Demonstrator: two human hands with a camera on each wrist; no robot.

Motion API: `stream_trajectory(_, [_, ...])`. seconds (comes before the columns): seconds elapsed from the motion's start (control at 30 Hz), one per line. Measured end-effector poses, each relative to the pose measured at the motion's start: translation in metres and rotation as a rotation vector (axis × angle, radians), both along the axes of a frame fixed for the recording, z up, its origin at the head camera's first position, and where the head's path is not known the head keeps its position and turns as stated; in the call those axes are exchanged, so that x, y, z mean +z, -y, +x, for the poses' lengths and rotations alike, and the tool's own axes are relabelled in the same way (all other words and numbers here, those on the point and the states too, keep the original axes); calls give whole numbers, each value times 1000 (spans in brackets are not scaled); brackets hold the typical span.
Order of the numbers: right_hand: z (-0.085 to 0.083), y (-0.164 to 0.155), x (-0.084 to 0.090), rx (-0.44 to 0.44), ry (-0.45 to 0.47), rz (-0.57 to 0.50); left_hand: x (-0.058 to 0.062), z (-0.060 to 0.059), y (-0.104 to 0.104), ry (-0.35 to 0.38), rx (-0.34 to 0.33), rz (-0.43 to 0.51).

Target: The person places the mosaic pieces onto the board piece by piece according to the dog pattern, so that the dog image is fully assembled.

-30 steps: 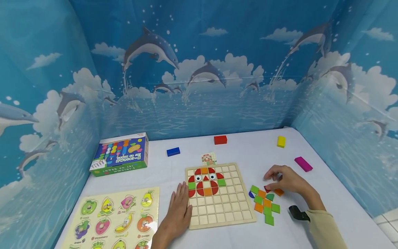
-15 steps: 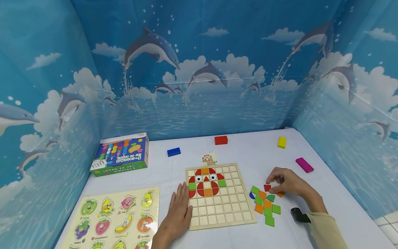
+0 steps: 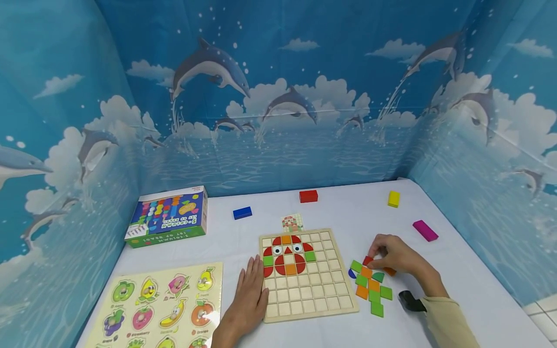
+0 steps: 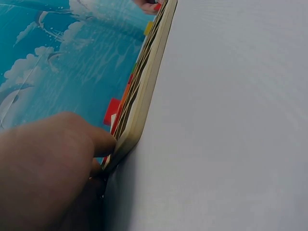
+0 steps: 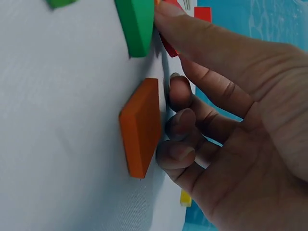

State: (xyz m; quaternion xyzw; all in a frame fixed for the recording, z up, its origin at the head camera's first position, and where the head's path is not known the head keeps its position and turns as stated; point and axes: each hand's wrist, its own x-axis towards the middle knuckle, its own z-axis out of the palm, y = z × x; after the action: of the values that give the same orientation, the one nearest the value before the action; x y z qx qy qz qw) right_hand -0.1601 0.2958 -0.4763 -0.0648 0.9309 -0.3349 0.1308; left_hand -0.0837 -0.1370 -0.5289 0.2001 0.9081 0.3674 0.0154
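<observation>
My left hand (image 3: 246,297) lies with straight fingers along the left edge of a wooden grid board (image 3: 311,290). Its fingertips touch that edge. Red, orange and green tiles and two round eye pieces form a pattern in the board's upper left cells. Right of the board, my right hand (image 3: 398,256) pinches a red tile (image 3: 367,260) between thumb and forefinger. The right wrist view shows this red tile (image 5: 168,45) partly behind the thumb, and an orange tile (image 5: 139,130) beside the curled fingers. Loose green tiles (image 3: 377,309), orange tiles (image 3: 361,291) and a blue piece (image 3: 352,273) lie nearby.
Behind the board lies a pattern card (image 3: 292,223). Blue (image 3: 242,212), red (image 3: 308,196), yellow (image 3: 393,199) and magenta (image 3: 425,231) blocks stand around. At left are a bead-set box (image 3: 167,217) and a fruit puzzle (image 3: 163,290). A dolphin curtain (image 3: 278,159) encloses the table.
My right hand has closed its thumb and forefinger on the red tile and shifted it slightly left, toward the board. The left hand has stayed in place.
</observation>
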Motion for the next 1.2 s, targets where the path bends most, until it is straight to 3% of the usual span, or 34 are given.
stream_trajectory(0.2, [0, 5, 5, 72, -95, -14, 10, 1, -1, 71, 8, -11])
stream_trajectory(0.33, [0, 20, 14, 130, -178, -61, 7, 0, -1, 75, 28, -45])
stream_trajectory(0.5, [-1, 52, 19, 167, -191, -113, 13, 1, -1, 100, 27, -80])
stream_trajectory(0.77, [-4, 93, 8, 275, -177, -228, 9, 2, 0, 74, 8, 11])
stream_trajectory(1.0, [-6, 115, -5, 339, -209, -253, 15, 0, -2, 112, 20, -63])
stream_trajectory(1.2, [-5, 122, -9, 379, -251, -222, 15, 1, -2, 90, 21, -35])
